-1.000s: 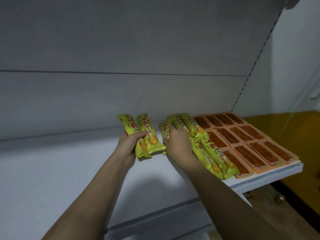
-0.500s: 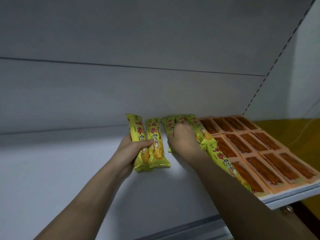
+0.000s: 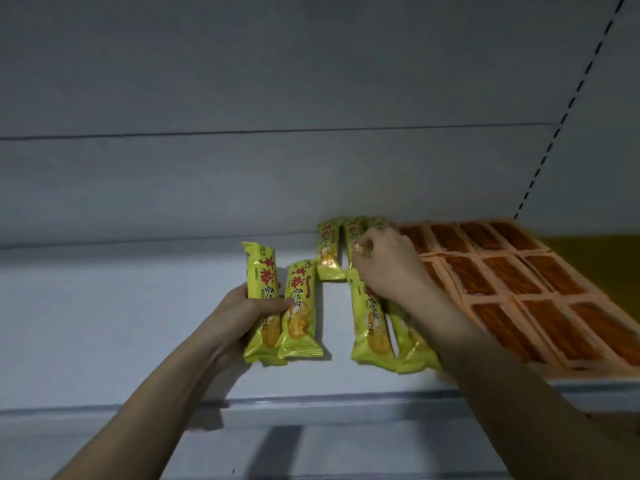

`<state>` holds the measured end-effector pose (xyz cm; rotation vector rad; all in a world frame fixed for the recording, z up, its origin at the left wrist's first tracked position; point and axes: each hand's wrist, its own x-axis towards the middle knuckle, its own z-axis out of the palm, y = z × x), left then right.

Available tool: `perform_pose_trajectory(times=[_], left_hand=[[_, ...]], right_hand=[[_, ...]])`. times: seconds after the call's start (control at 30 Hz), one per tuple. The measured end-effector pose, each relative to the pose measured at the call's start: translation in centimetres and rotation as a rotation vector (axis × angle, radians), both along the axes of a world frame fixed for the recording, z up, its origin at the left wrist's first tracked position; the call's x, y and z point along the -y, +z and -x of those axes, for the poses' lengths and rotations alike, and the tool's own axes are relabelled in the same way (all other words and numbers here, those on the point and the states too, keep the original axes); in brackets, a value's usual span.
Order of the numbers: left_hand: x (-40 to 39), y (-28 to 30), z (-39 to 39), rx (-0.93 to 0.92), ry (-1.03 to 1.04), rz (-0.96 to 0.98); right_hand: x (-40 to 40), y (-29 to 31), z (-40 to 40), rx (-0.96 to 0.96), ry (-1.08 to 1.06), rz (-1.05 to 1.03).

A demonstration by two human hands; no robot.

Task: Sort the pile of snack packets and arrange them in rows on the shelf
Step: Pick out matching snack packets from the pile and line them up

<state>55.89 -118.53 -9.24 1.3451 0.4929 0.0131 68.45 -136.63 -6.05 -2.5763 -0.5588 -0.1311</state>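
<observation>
Yellow-green snack packets [image 3: 299, 306] with red lettering, orange packets [image 3: 512, 275], pale grey-white shelf [image 3: 104, 323].

Yellow-green pkts [image 3: 369, 317] in rows, shelf [image 3: 104, 323]

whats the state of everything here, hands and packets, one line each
left hand: grips two yellow packets side by side, over the shelf
right hand: pinches the end of a back-row yellow packet
placed yellow packets: lying flat in rows beside the orange ones
orange packets: lying flat in neat rows at the shelf's right
shelf: bare on the left, filled on the right
</observation>
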Motion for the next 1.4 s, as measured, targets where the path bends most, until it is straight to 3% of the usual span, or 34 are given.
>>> perform_pose_trajectory(times=[0.23, 0.5, 0.63, 0.83, 1.13, 1.3, 1.4], left_hand=[[6.0, -0.1, 1.1, -0.051, 0.194, -0.094], [7.9, 1.4, 0.9, -0.11, 0.134, -0.261], [7.7, 1.7, 1.6, -0.135, 0.067, -0.259], [5.8, 1.8, 3.0, -0.219, 0.172, -0.297], [3.0, 0.3, 4.4, -0.1, 0.363, -0.314], [-0.2, 0.9, 0.4, -0.03, 0.387, -0.312], [-1.8, 1.1, -3.3, 0.003, 0.358, -0.413]], right_hand=[[5.1, -0.3, 3.6, -0.043, 0.066, 0.075], [7.5, -1.7, 5.1, -0.251, 0.246, 0.14], [8.2, -1.7, 5.5, -0.243, 0.268, 0.092], [7.5, -0.7, 5.5, -0.067, 0.242, -0.04], [4.5, -0.4, 5.0, -0.098, 0.292, -0.015], [3.7, 0.1, 2.3, -0.083, 0.211, -0.016], [3.3, 0.7, -0.4, -0.088, 0.126, 0.022]])
